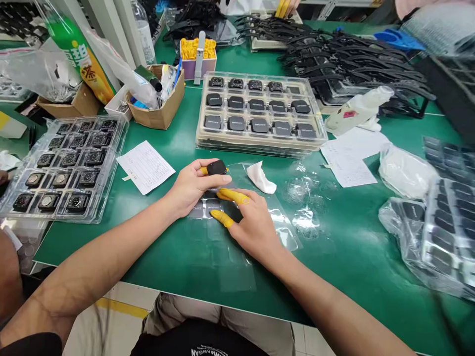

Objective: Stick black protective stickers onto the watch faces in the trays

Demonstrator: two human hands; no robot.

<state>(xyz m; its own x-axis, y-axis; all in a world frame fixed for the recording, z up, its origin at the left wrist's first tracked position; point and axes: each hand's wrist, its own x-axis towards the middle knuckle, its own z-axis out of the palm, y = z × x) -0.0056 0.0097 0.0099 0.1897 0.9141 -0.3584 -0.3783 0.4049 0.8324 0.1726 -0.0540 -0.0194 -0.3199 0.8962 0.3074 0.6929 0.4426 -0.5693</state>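
The left hand (189,187) grips a small dark watch case (216,168) at its fingertips, raised above the green table (166,269). The right hand (258,217) is half open, yellow-covered thumb and forefinger spread over dark labels (196,210) on clear film; whether it pinches one, I cannot tell. From the right hand the case lies toward eleven o'clock, the labels at nine, their row running nine to three; the case looks nearly square, with no clear long axis. Farther out are a white cloth (261,178) at two o'clock, a case tray (260,144) at one and a paper slip (146,168) near ten.
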